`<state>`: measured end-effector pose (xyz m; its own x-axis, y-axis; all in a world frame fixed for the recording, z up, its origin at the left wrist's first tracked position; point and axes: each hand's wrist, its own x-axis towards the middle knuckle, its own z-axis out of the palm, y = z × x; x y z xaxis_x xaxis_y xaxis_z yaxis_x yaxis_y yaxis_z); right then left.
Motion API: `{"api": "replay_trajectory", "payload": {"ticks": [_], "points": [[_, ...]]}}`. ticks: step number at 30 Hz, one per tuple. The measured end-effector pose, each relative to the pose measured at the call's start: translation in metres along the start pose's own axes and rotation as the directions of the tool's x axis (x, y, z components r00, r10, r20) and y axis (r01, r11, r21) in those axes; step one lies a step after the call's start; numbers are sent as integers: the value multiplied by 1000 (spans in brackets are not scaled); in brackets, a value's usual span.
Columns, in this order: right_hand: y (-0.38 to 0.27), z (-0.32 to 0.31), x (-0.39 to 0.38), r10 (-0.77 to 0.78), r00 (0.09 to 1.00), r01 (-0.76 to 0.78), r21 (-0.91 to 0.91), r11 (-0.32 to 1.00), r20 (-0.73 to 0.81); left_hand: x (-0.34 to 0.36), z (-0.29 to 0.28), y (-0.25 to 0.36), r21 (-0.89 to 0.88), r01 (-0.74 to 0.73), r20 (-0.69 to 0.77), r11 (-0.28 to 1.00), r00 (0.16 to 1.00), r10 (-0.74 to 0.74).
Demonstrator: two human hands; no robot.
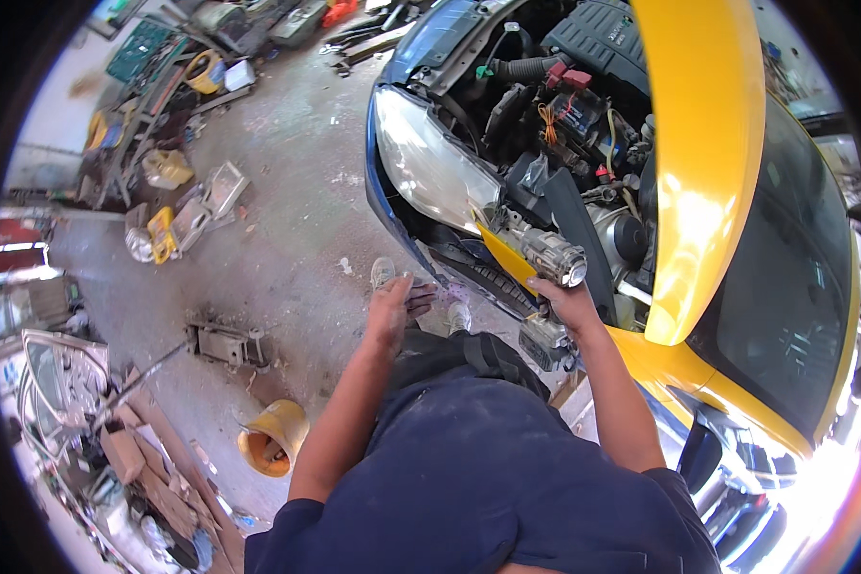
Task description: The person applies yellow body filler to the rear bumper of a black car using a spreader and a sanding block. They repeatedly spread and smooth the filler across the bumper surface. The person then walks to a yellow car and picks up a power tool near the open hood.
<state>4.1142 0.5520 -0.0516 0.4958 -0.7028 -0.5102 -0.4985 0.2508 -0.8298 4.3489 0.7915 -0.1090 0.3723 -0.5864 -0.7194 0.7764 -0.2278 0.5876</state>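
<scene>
My right hand [566, 304] is wrapped round the grip of a grey cordless power driver [553, 256]. Its nose points away from me, toward the car's front corner, and a blocky battery pack [545, 342] sits below the grip. The nose partly covers a yellow fender edge [507, 253] beside the clear headlight [430, 158]; whether the tool touches the car I cannot tell. To the left, my left hand [397, 304] hangs over the floor near the open wheel arch, fingers stretched out and dark at the ends, with nothing in it.
Above the exposed engine bay [564, 124] stands the raised yellow hood [703, 172]. A floor jack [225, 342] and a yellow bucket [275, 438] lie to my left. Farther off are plastic jugs [167, 169], a loose car door [67, 378], cardboard [153, 469] and piled scrap.
</scene>
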Motion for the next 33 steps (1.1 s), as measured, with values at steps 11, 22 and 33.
{"api": "replay_trajectory", "payload": {"ticks": [11, 22, 33], "points": [[-52, 44, 29, 375, 918, -383, -42, 923, -127, 79, -180, 124, 151, 1, -99, 988, 995, 14], [-114, 44, 64, 367, 902, -424, -628, 652, -228, 149, -185, 127, 378, -38, -23, 925, 998, 50], [-106, 58, 57, 408, 867, -494, -598, 631, -286, 146, -37, 140, 758, -533, 568, 376, 823, 21]]}}
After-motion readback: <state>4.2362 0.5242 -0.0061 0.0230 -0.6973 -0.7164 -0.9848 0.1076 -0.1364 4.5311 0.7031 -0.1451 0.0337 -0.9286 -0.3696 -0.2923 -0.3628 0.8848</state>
